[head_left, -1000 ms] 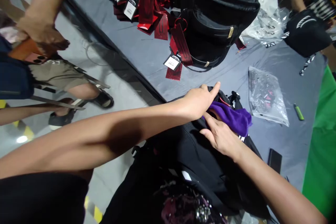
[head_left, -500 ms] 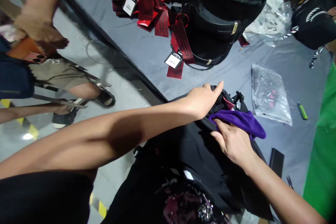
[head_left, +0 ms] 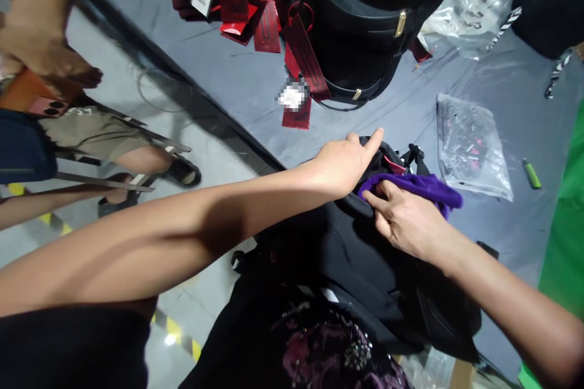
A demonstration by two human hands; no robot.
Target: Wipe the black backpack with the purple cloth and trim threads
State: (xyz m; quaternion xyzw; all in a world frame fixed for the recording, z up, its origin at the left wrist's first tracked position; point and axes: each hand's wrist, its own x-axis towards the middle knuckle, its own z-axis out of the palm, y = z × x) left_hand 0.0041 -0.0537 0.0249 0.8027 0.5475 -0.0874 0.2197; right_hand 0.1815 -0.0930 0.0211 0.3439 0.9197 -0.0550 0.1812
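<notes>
A black bag [head_left: 314,243] lies in front of me, partly over the table edge, with purple cloth [head_left: 424,185] bulging from its opening. My left hand [head_left: 344,161] grips the far rim of the bag's opening, its index finger stretched out and its other fingers curled on the black fabric. On the near side of the opening, my right hand [head_left: 401,219] has its fingers pressed into the purple cloth. The tips of those fingers are partly hidden in the folds. Just beyond my left hand, a bit of red lining shows inside the bag.
Behind stands a black backpack [head_left: 351,30] beside red tags [head_left: 267,24]. To the right lie a clear plastic pouch [head_left: 472,149] and a green lighter [head_left: 531,174]. A person's hand [head_left: 45,55] holds a phone at the left, beyond the table edge.
My right hand has moved slightly up and left, its fingers now more bent into the purple cloth. The table items have shifted in view. My left hand keeps its grip on the rim.
</notes>
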